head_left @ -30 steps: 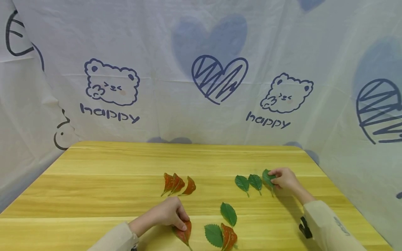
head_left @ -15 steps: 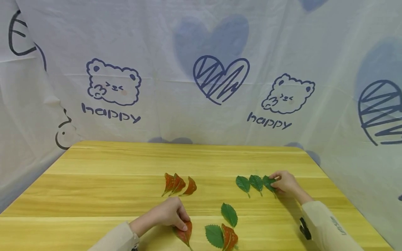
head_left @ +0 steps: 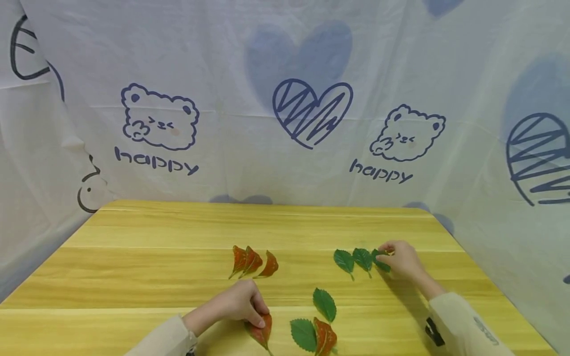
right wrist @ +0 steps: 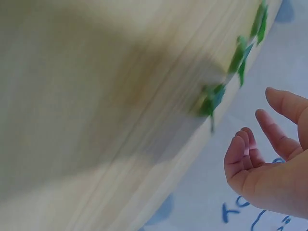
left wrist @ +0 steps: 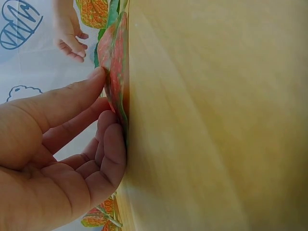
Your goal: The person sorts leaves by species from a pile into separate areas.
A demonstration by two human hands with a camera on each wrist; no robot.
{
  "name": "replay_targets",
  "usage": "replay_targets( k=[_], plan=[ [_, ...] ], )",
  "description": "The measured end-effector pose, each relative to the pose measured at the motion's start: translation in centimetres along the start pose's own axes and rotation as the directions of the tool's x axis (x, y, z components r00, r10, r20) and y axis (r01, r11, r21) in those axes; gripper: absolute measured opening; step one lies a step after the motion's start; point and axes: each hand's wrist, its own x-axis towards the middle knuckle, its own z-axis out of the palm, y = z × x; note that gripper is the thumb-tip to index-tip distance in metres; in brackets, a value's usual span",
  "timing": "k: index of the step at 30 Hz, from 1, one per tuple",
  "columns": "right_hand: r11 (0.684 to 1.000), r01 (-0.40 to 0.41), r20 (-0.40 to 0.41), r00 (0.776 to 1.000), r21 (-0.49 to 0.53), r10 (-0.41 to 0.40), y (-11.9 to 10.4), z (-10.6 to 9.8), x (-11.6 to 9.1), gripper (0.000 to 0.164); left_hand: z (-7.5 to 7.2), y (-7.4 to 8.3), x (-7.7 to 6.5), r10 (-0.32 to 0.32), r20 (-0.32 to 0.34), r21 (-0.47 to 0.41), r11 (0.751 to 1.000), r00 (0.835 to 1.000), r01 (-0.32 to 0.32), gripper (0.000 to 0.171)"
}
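Near the table's front, my left hand point(head_left: 242, 302) pinches a red leaf point(head_left: 264, 330) between thumb and fingers; in the left wrist view the red leaf point(left wrist: 117, 67) lies along the tabletop. At the right, my right hand point(head_left: 404, 258) hovers over the third green leaf point(head_left: 381, 264) of a row, partly covering it in the head view. From the right wrist, that leaf point(right wrist: 212, 100) is on the table, and my right hand point(right wrist: 274, 149) is apart from it, thumb and fingers spread, holding nothing. Two more green leaves, one point(head_left: 343, 260) and another point(head_left: 362, 258), complete the row's left side.
Three red leaves point(head_left: 251, 261) lie grouped left of the green row. Between the hands are a green leaf point(head_left: 324, 304), another green leaf point(head_left: 304, 334) and reddish leaves point(head_left: 325, 337) overlapping it. A printed cloth point(head_left: 240, 148) hangs behind the wooden table point(head_left: 133, 277).
My right hand lowered the third green leaf beside the other two, turned it slightly and let it go. My left hand stays on the red leaf.
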Motion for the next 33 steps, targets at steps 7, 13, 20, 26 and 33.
replay_targets(
  k=[7, 13, 20, 26, 33],
  plan=[
    [0.998, 0.054, 0.007, 0.998, 0.044, -0.055, -2.1, 1.0, -0.7, 0.024, 0.0, 0.0, 0.0, 0.003, -0.002, -0.004, 1.0, 1.0, -0.003, 0.015],
    [0.992, 0.091, 0.01, 0.996, 0.087, -0.092, -3.0, 1.7, -1.1, 0.02, 0.1, -0.1, 0.0, 0.004, 0.004, -0.006, 1.0, 1.0, -0.004, 0.015],
    [0.983, 0.135, 0.042, 0.989, 0.125, -0.141, -4.1, 2.5, -1.8, 0.017, 0.0, -0.1, 0.1, 0.0, 0.004, -0.006, 1.0, 1.0, 0.0, 0.016],
    [0.965, 0.188, 0.108, 0.972, 0.183, -0.209, -4.8, 3.4, -2.4, 0.018, 0.1, 0.0, 0.1, -0.001, 0.003, -0.004, 1.0, 1.0, 0.001, 0.016],
    [0.936, 0.23, 0.189, 0.94, 0.268, -0.285, -5.7, 4.2, -2.9, 0.022, 0.0, 0.0, 0.0, -0.01, 0.005, -0.006, 1.0, 1.0, 0.01, 0.015]
  ],
)
